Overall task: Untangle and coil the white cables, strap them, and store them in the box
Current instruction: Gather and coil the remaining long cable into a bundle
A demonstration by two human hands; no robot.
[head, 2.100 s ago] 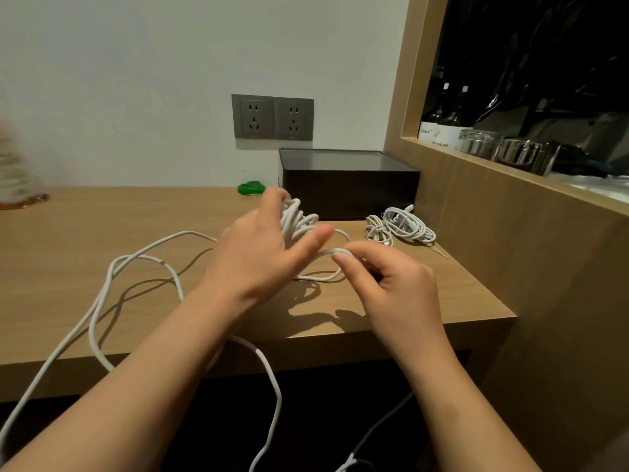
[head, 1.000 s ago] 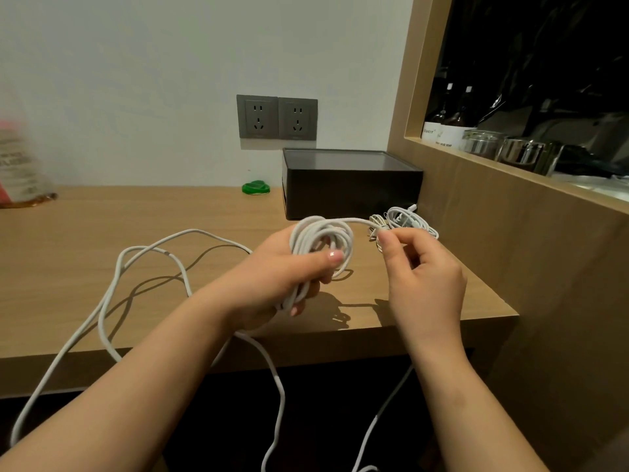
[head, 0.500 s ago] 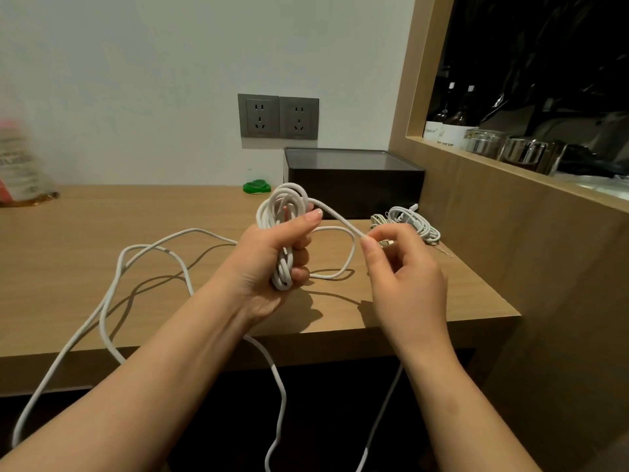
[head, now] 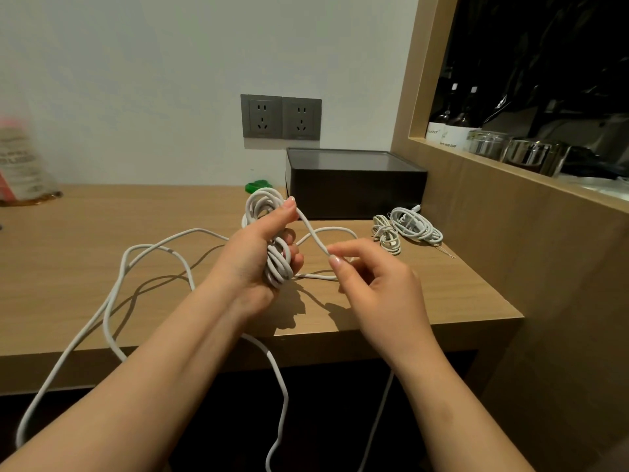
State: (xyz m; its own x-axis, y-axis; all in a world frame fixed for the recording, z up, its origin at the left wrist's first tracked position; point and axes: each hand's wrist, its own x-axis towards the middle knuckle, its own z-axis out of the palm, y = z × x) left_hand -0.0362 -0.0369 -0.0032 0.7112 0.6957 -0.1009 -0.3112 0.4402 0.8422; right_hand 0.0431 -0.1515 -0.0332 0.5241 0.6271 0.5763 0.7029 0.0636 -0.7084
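1. Your left hand grips a bundle of white cable loops. The fingers are curled round it, the thumb is pressed across the top, and it is held upright above the desk.
2. Your right hand, at 3 o'clock from the left, pinches one strand between thumb and forefinger. That strand climbs toward 10 o'clock to meet your left thumb.
3. The loose cable tail sprawls over the desk at 9 o'clock from the bundle, then drops past the front edge toward 7 o'clock.
4. The dark box stands against the wall at 1 o'clock from your hands.
5. A larger white coil and a smaller cream coil lie just beside each other on the desk at 1 o'clock from your right hand, near the box's right front corner.
6. A green item sits at the box's 9 o'clock, partly hidden behind the bundle. A double wall socket is at 12 o'clock.
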